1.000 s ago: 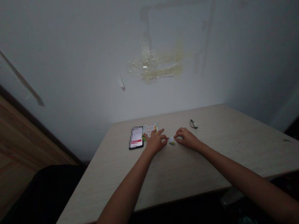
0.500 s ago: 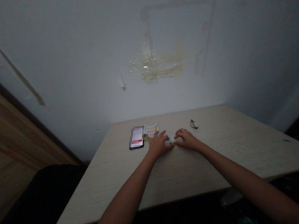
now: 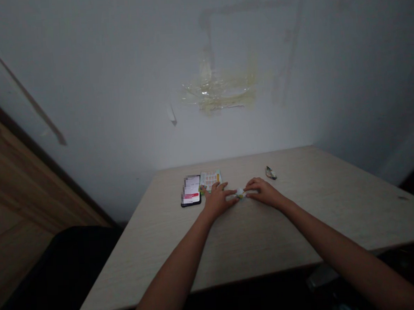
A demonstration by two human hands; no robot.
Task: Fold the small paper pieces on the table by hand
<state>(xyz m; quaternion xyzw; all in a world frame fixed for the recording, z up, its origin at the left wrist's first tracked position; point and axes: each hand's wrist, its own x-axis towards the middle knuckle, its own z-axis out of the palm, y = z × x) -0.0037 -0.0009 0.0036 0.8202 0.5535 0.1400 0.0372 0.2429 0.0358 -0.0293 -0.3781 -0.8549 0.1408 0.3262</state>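
Well, both forearms reach out over a pale wood-grain desk (image 3: 286, 243), and the two hands nearly meet at its far middle. Between them sits a small crumpled packet (image 3: 240, 193), whitish with a touch of yellow, too small and dim to tell exactly what it is. The right hand (image 3: 261, 192) is closed into a curled pinch, its fingertips (image 3: 248, 194) on the packet's right side. The left hand (image 3: 218, 200) is half open, fingers spread flat, with its thumb (image 3: 233, 196) reaching the packet's left side; whether it grips, I cannot tell. Just beside the left hand's fingers, toward the far edge, lies a printed card (image 3: 210, 179) with orange squares on it. Left of that card lies a black smartphone (image 3: 190, 190), screen lit and blurred. Off to the far right rests a second crumpled wrapper (image 3: 270, 172), well apart from both hands. Behind the desk rises a grey-white wall (image 3: 118, 85) with yellowed tape residue (image 3: 220, 91).
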